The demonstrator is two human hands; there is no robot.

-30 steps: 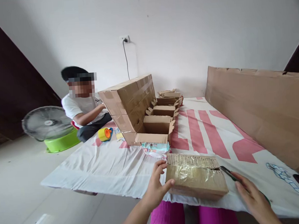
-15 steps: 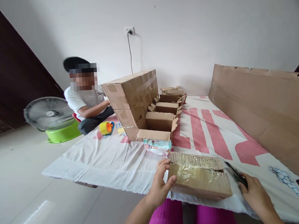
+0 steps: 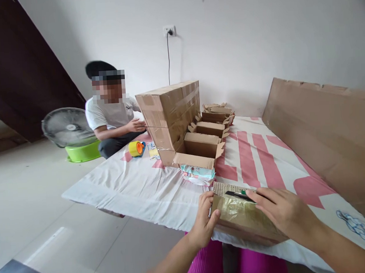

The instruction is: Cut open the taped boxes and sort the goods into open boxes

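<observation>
A small taped cardboard box [image 3: 237,215] lies at the table's near edge in front of me. My left hand [image 3: 204,217] grips its left end, with the thumb on the near side and the fingers at the far corner. In my right hand [image 3: 283,212] is a box cutter [image 3: 235,196], held over the top of the box with its tip pointing left along the taped seam. Whether the blade touches the tape I cannot tell. Just beyond the box sits a teal and white plastic packet [image 3: 197,174].
A row of open cardboard boxes [image 3: 202,149] stands beside stacked closed cartons [image 3: 169,116]. A roll of yellow tape [image 3: 136,148] lies left of them. A large cardboard sheet [image 3: 324,136] leans at right. Across the table a person [image 3: 113,112] sits near a fan [image 3: 69,127].
My right hand has brought the box cutter from the right of the small box to above its top, leftward. My left hand stays on the box. The view has shifted slightly.
</observation>
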